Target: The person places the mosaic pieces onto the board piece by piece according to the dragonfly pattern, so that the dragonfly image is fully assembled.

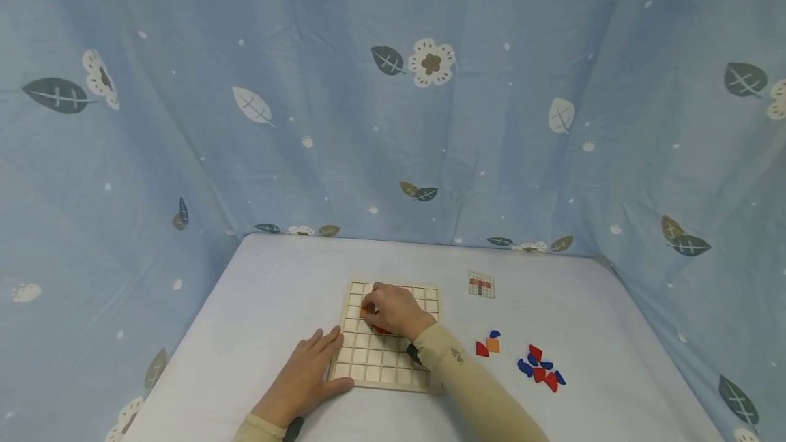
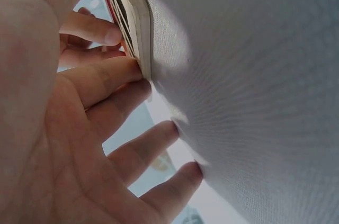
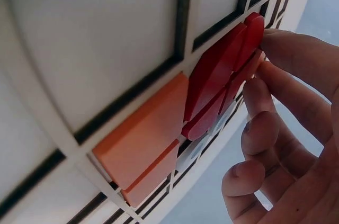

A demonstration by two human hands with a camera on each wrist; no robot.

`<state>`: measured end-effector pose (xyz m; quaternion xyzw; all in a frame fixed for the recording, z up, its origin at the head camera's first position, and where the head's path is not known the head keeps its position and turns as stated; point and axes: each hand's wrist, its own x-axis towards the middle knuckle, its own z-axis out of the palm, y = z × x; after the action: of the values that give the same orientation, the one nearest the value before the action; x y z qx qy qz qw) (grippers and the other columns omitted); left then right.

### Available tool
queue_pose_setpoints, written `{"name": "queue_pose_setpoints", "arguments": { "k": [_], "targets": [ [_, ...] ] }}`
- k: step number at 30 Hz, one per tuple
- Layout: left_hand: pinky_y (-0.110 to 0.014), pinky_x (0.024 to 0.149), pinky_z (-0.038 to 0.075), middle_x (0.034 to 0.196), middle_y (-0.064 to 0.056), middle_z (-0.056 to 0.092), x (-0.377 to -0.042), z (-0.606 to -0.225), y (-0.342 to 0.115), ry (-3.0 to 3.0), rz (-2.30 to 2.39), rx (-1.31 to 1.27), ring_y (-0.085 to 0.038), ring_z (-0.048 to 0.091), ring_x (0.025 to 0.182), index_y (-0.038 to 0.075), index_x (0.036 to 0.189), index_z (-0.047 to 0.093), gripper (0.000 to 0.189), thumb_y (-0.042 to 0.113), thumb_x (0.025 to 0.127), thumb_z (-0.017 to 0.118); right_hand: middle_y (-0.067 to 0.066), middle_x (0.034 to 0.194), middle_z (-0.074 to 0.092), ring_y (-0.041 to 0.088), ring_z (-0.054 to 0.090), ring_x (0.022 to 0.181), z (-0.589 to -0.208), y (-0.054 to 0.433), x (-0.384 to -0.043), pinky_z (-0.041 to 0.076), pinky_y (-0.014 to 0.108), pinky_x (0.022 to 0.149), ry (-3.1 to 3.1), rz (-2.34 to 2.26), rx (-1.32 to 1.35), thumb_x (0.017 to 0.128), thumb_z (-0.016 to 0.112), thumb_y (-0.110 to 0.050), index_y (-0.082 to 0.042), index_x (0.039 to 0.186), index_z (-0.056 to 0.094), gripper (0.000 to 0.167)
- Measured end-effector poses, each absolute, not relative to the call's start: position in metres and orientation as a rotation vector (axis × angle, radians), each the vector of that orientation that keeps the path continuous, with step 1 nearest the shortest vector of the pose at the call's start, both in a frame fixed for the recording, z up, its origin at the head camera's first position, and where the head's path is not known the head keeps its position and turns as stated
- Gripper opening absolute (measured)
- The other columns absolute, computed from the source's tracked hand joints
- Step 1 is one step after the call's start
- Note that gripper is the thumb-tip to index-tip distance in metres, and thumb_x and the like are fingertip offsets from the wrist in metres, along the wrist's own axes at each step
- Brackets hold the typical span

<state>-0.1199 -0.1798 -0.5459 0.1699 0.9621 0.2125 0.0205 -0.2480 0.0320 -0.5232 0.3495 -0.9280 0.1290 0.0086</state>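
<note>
A wooden grid board [image 1: 381, 367] lies on the white table, under both hands. Along its left side rests my left hand [image 1: 310, 370], fingers extended and the thumb at the front edge. In the left wrist view its fingertips [image 2: 139, 68] touch the board's rim. Over the board's upper left cells, my right hand [image 1: 396, 309] pinches an orange tile [image 1: 365, 313] between thumb and fingers. Next to that tile, the right wrist view shows red rounded pieces [image 3: 220, 65] and orange square tiles [image 3: 143, 128] on the grid. My right hand covers part of these in the head view.
A small pattern card [image 1: 482, 284] lies beyond the board to the right. Nearer are a loose orange square [image 1: 493, 345], a red piece [image 1: 482, 348] and a blue piece [image 1: 495, 334]. Farther right sits a pile of red and blue pieces [image 1: 539, 374]. Blue curtains [image 1: 344, 155] enclose the table.
</note>
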Motion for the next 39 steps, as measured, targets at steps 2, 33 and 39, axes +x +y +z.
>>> {"name": "queue_pose_setpoints", "arguments": {
  "k": [2, 33, 39],
  "targets": [
    [-0.067, 0.110, 0.034, 0.157, -0.013, 0.043, -0.120, -0.546, -0.180, 2.986, 0.652, 0.527, -0.046, 0.038, 0.142, 0.000, 0.148, 0.050, 0.091, 0.063, 0.085, 0.070, -0.010, 0.093, 0.065, 0.001, 0.058, 0.076, -0.523, 0.032, -0.247, 0.054, 0.021, 0.069, -2.904, 0.400, 1.094, 0.095, 0.073, -0.029, -0.025, 0.106, 0.080, 0.014],
    [-0.067, 0.110, 0.034, 0.157, -0.011, 0.044, -0.121, -0.547, -0.177, 2.996, 0.621, 0.512, -0.044, 0.038, 0.142, 0.002, 0.147, 0.052, 0.090, 0.063, 0.084, 0.072, -0.006, 0.110, 0.069, 0.009, 0.068, 0.095, -0.482, 0.079, -0.201, 0.059, 0.027, 0.077, -2.521, 0.571, 1.049, 0.091, 0.077, -0.028, -0.021, 0.118, 0.074, 0.028],
    [-0.067, 0.110, 0.034, 0.156, -0.012, 0.045, -0.122, -0.547, -0.176, 2.996, 0.634, 0.507, -0.045, 0.039, 0.141, 0.002, 0.146, 0.053, 0.090, 0.063, 0.083, 0.073, -0.004, 0.114, 0.069, 0.010, 0.068, 0.097, -0.461, 0.099, -0.193, 0.059, 0.029, 0.077, -2.391, 0.601, 1.078, 0.089, 0.080, -0.026, -0.019, 0.120, 0.072, 0.033]
  ]
}}
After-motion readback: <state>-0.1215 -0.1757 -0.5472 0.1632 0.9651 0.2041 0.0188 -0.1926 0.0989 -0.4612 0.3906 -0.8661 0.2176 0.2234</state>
